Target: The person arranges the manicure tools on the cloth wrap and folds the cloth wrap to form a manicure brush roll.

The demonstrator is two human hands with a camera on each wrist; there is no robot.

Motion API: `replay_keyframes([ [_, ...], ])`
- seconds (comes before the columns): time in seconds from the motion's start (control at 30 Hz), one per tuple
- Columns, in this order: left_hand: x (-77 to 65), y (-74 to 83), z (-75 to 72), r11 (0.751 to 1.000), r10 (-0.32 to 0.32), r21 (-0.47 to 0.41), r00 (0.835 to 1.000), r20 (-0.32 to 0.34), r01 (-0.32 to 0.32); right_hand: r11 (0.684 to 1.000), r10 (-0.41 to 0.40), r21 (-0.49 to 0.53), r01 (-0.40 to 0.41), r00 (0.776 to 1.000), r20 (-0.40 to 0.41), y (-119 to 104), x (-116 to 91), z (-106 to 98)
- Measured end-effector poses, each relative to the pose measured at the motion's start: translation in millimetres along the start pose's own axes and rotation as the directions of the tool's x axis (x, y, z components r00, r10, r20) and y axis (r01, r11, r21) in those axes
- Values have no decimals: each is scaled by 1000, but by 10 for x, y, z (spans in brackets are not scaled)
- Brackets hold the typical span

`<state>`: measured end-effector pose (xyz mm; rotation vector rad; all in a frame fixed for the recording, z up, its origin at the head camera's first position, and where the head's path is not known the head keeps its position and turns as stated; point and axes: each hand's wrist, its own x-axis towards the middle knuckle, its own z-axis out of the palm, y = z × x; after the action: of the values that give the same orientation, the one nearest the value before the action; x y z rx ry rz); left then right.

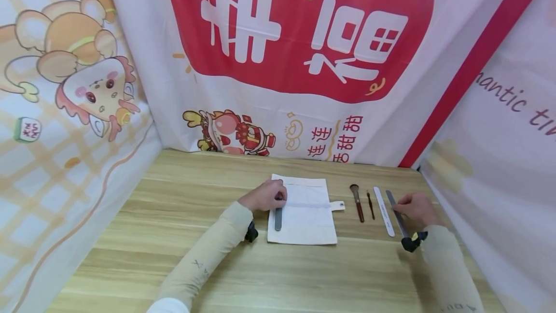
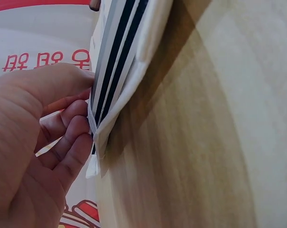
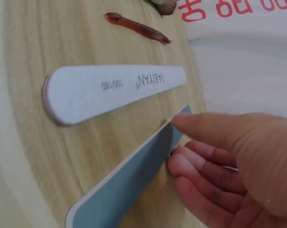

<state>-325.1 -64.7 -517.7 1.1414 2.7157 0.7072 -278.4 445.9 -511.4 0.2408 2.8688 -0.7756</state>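
Note:
A white fabric case [image 1: 310, 228] lies unfolded on the table, its snap tab [image 1: 338, 206] pointing right. At the case's left side my left hand [image 1: 268, 195] pinches the upper end of a grey nail file [image 1: 278, 220]. The left wrist view shows layered file edges [image 2: 115, 57] with dark stripes against the case, thumb on one side and fingers on the other. To the right, my right hand [image 1: 418, 208] holds another grey nail file [image 3: 134, 183] between thumb and curled fingers, near its far end. Beside it lies a white nail file [image 3: 119, 90] with printed lettering.
Left of the white file lie a thin reddish-brown tool [image 1: 370, 205] and a brush [image 1: 357, 203] with a brown handle. Printed cloth [image 1: 304, 129] hangs along the back of the wooden table [image 1: 278, 274], with more cloth at both sides.

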Motion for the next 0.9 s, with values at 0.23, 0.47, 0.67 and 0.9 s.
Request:
replay_keyframes([
  [0.23,-7,1,16,1000,-7,-4,1000,-7,7,994,105,-27,-103,992,65,-83,35,-62],
  [0.47,-16,25,36,999,-27,-24,1000,-2,27,994,99,-52,-94,991,95,-102,73,-110],
  [0.67,-2,18,63,999,-29,-32,1000,7,29,998,52,-47,-47,992,112,-122,32,-133],
  [0.9,-8,-7,63,996,-65,-56,998,2,65,998,-34,-44,38,996,80,-266,-9,-239],
])
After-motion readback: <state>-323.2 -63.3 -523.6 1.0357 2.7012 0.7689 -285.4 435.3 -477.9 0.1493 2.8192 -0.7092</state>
